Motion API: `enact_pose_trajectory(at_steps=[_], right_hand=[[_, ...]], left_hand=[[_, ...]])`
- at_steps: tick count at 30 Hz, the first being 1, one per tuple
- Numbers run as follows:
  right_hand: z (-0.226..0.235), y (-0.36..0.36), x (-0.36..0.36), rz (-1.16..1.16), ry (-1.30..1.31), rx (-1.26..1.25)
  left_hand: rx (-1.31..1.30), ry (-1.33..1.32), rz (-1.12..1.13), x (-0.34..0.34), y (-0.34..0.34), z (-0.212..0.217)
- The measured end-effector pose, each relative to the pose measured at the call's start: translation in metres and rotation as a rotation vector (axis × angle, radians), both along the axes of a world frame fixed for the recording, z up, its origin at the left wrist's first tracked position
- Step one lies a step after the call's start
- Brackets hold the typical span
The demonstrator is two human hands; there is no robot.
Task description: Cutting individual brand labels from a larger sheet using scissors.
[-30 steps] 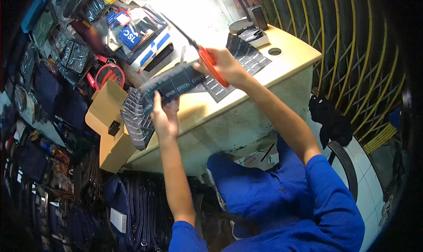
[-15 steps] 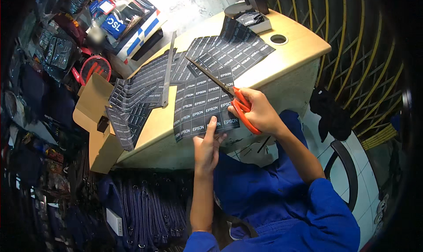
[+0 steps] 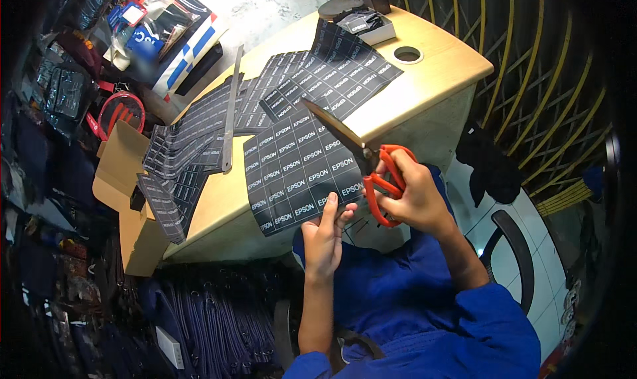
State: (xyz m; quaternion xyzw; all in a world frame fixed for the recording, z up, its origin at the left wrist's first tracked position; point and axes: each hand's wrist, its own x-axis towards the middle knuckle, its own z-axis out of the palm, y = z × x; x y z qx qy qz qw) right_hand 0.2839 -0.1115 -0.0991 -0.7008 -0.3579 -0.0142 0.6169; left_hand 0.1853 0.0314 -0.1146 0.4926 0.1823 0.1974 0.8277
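Observation:
My left hand (image 3: 322, 243) pinches the near edge of a dark sheet (image 3: 288, 173) printed with a grid of white lettering, thumb on top and fingers underneath. The sheet is held up at the desk's front edge. Red-handled scissors (image 3: 342, 132) are in my right hand (image 3: 419, 192), its fingers through the handle loops. Their dark blades point up and to the left, over the sheet's right side. The handle loops stand apart; whether the blades have the sheet between them I cannot tell.
On the wooden desk (image 3: 441, 67) lie more printed sheets (image 3: 352, 64) and a metal ruler (image 3: 232, 110). A small box of dark pieces (image 3: 365, 26) stands at the far end, near a round hole (image 3: 408, 55). An open cardboard box (image 3: 119, 163) is at the left, a chair armrest (image 3: 517, 259) at the right.
The scissors have come away rightward and nearer to me, and their handles have spread. My left hand and the held sheet have shifted slightly nearer. The whole view has moved a little.

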Motion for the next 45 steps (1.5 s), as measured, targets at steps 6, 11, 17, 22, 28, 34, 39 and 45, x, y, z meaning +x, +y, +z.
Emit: enact_pose_trajectory(at_steps=[6,11,17,22,28,34,39,45], right_hand=[[-0.029,-0.024,-0.019,-0.048,0.131,-0.027],[-0.05,-0.044,-0.045,-0.058,0.322,-0.084],[-0.066,-0.062,-0.072,0.07,0.603,-0.172],[-0.084,-0.076,-0.079,0.168,0.592,-0.321],[-0.09,-0.076,-0.075,0.397,0.696,-0.479],[-0.093,-0.072,-0.078,0.577,0.85,-0.212],[-0.089,-0.063,-0.076,0.573,0.768,-0.206],[-0.093,-0.055,-0.069,0.616,0.821,-0.16]], left_hand=[[-0.075,-0.028,0.032,0.016,-0.011,-0.007],[-0.044,0.015,0.043,0.021,-0.017,-0.013],[0.065,0.109,0.12,0.024,-0.015,-0.017],[0.151,0.243,0.039,0.023,-0.012,-0.005],[0.129,0.157,0.142,0.022,-0.016,-0.009],[0.114,0.07,0.17,0.023,-0.019,-0.017],[0.044,0.046,0.14,0.021,-0.016,-0.027],[0.099,0.064,0.091,0.02,-0.019,-0.03]])
